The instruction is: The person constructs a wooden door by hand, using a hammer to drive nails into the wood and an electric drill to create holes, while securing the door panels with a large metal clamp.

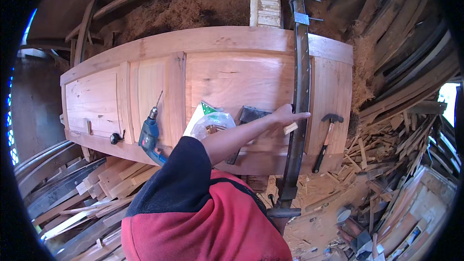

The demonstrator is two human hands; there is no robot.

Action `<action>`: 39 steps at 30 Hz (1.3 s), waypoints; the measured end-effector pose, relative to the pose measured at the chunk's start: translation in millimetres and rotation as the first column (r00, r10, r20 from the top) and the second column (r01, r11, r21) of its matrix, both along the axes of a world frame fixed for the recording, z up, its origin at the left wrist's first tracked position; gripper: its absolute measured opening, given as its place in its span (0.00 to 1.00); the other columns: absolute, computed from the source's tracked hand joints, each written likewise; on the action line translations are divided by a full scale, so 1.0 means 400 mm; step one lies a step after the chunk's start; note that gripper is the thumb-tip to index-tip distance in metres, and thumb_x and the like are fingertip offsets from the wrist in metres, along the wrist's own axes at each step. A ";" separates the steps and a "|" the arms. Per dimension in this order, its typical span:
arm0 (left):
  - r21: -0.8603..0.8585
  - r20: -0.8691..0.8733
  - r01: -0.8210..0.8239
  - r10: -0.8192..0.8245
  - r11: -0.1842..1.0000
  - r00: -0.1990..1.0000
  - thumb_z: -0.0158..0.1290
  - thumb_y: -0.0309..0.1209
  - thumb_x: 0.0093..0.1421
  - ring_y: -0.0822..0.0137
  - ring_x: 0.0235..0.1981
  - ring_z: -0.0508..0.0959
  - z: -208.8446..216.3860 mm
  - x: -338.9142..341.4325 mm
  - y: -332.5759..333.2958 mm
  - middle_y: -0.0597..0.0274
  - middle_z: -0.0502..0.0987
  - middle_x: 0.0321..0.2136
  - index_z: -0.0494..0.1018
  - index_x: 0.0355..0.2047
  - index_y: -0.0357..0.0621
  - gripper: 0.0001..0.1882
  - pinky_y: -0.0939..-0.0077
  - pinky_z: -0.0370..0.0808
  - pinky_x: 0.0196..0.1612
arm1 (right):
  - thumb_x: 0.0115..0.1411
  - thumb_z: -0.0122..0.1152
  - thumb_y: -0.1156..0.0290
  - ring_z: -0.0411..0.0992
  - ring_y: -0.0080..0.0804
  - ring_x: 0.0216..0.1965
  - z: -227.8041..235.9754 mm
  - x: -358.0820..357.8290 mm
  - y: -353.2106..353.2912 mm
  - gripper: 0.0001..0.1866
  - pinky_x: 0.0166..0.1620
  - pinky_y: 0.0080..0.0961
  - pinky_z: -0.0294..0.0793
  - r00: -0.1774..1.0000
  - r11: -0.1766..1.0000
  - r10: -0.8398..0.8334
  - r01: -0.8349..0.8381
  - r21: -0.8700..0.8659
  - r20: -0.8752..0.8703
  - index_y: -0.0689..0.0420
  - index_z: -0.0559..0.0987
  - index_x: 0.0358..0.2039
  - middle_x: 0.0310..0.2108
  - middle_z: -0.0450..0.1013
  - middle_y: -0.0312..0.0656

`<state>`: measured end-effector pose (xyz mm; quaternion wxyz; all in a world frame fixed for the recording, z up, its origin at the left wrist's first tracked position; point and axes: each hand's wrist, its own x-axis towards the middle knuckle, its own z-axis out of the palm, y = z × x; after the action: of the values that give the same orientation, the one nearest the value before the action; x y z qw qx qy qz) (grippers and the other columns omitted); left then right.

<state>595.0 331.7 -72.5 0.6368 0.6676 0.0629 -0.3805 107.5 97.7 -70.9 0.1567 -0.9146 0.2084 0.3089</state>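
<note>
My left arm, in a dark sleeve, reaches right across a panelled wooden door lying flat. My left hand is at a long metal bar clamp laid across the door, with one digit stretched over the bar. Its other fingers are curled, and a small pale wood block sticks out beneath them. My right hand is not in view. Under my forearm lies a dark blocky tool, partly hidden. Beside it is a clear plastic bag with brown pieces inside. A claw hammer lies right of the clamp.
A blue power drill with a long bit lies on the door's left part, near a small black round object. Stacked boards fill the lower left. Wood scraps cover the floor at right; shavings are heaped behind.
</note>
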 end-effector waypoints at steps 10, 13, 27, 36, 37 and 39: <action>-0.091 0.004 -0.172 0.173 0.981 0.985 0.52 0.36 0.57 0.70 0.25 0.70 0.089 -0.021 0.068 0.62 0.76 0.26 0.77 0.36 0.37 0.14 0.69 0.69 0.28 | 0.50 0.72 0.59 0.72 0.38 0.30 -0.051 -0.073 0.158 0.18 0.36 0.39 0.73 0.842 0.870 -0.491 0.465 0.162 0.221 0.57 0.77 0.34 0.28 0.75 0.41; -0.190 0.074 -0.223 0.241 0.956 0.968 0.52 0.35 0.57 0.68 0.30 0.72 0.084 -0.059 0.119 0.62 0.76 0.28 0.77 0.33 0.35 0.13 0.69 0.71 0.34 | 0.48 0.73 0.59 0.72 0.38 0.29 -0.025 -0.077 0.200 0.18 0.35 0.39 0.73 0.838 0.868 -0.495 0.466 0.169 0.232 0.56 0.78 0.32 0.27 0.75 0.41; -0.117 0.012 -0.397 0.401 0.910 0.916 0.54 0.34 0.54 0.70 0.18 0.72 0.251 -0.322 0.604 0.63 0.73 0.18 0.73 0.22 0.40 0.11 0.70 0.68 0.21 | 0.54 0.68 0.67 0.79 0.46 0.39 0.203 -0.041 0.427 0.14 0.43 0.40 0.77 0.951 0.729 -0.170 -0.054 0.682 0.257 0.57 0.80 0.40 0.37 0.80 0.47; -0.009 0.163 -0.533 0.527 0.846 0.834 0.54 0.36 0.52 0.70 0.19 0.67 0.204 -0.378 1.010 0.68 0.67 0.19 0.72 0.22 0.46 0.09 0.72 0.63 0.23 | 0.57 0.63 0.56 0.78 0.58 0.38 0.349 -0.027 0.876 0.19 0.40 0.49 0.76 0.974 0.915 -0.037 -0.056 0.399 0.223 0.60 0.80 0.39 0.34 0.79 0.57; -0.014 0.173 -0.524 0.519 0.851 0.837 0.54 0.36 0.52 0.70 0.19 0.67 0.190 -0.380 1.048 0.68 0.67 0.19 0.72 0.22 0.46 0.09 0.72 0.63 0.23 | 0.57 0.63 0.56 0.78 0.58 0.38 0.355 -0.033 0.918 0.19 0.40 0.49 0.76 0.971 0.915 -0.047 -0.052 0.400 0.233 0.60 0.80 0.39 0.34 0.79 0.57; 0.054 0.037 -0.460 0.459 0.886 0.888 0.51 0.36 0.54 0.71 0.19 0.67 0.150 -0.376 1.148 0.69 0.65 0.19 0.70 0.23 0.50 0.07 0.74 0.65 0.22 | 0.58 0.62 0.54 0.77 0.60 0.38 0.374 -0.041 1.006 0.21 0.41 0.50 0.76 0.982 0.927 -0.020 -0.052 0.372 0.186 0.62 0.80 0.37 0.33 0.78 0.59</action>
<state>444.6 790.7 -12.6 0.6886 0.6575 0.2233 -0.2091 91.3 500.2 78.5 0.3450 -0.8943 0.1225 0.2572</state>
